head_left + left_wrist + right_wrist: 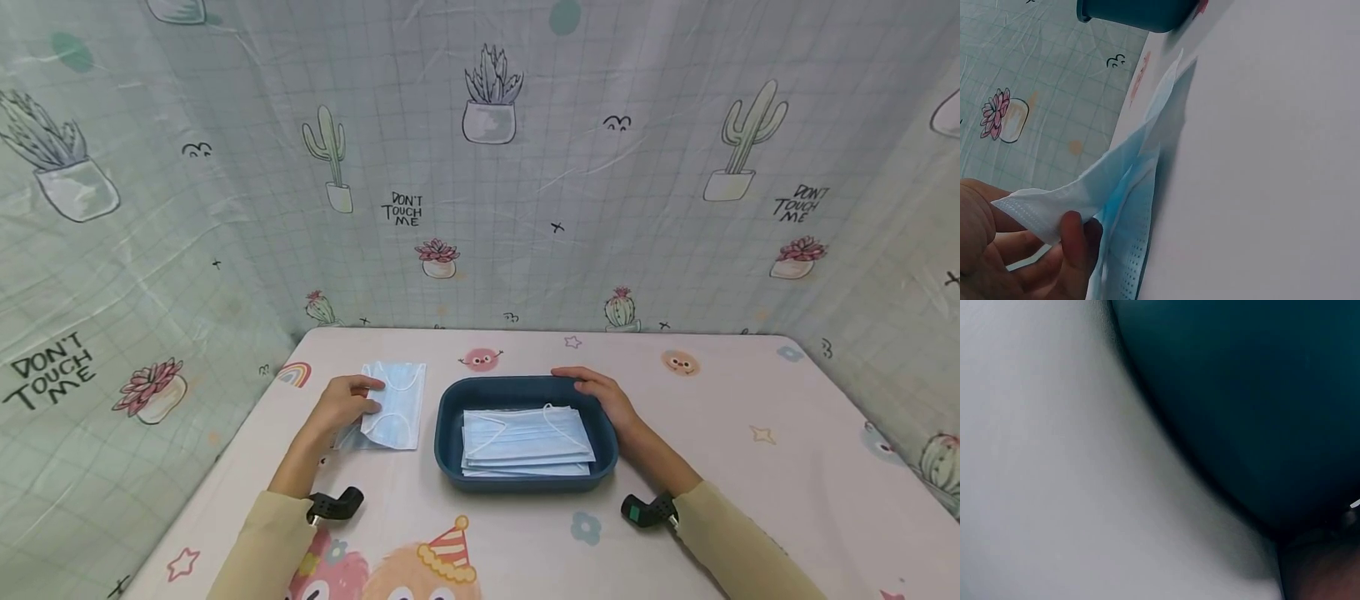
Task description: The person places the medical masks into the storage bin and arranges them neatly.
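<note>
My left hand (347, 406) pinches a light blue pleated face mask (397, 404) by its left edge, left of the basket. In the left wrist view, that mask (1113, 172) is raised at the pinched edge, and a second mask (1135, 231) lies under it. A dark teal basket (525, 485) stands in the middle of the table, holding a stack of similar masks (525, 442) with white ear loops. My right hand (609, 402) rests against the basket's far right corner, fingers stretched along the rim. The right wrist view shows the basket's outer wall (1241, 412) up close.
A pale table (750, 500) with printed cartoon figures carries everything. Behind it and at both sides hangs a curtain (555, 175) printed with cacti. Black wrist devices (337, 504) sit at both sleeves.
</note>
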Tool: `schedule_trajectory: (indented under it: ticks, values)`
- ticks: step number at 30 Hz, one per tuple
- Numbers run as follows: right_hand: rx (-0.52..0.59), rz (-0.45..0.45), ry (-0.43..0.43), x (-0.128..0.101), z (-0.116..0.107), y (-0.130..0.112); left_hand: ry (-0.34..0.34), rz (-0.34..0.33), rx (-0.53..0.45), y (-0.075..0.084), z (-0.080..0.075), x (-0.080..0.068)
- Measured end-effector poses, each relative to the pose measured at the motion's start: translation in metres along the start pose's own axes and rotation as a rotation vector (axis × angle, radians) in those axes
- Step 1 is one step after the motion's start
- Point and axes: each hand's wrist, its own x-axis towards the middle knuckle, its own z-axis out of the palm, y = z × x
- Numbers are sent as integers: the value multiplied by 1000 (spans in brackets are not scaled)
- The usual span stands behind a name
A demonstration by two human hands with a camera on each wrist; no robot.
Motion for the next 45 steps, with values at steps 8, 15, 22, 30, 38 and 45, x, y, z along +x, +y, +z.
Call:
schedule_trajectory:
  ticks: [8,15,22,30,38,45]
  values:
    - [-24,-6,-2,2,1,-5,-16,-1,-63,-1,4,3]
    - [-26,20,-1,3,1,-6,-24,5,-51,-2,9,2]
    - [-19,8,-9,4,1,-6,-24,-5,-55,-3,12,3]
    - [4,6,-5,4,1,-6,-22,-9,-80,-3,15,6]
    - [7,18,6,4,1,-4,-17,-14,-86,-2,18,7]
    - [-3,13,16,3,1,-2,-19,-15,-67,-1,19,9]
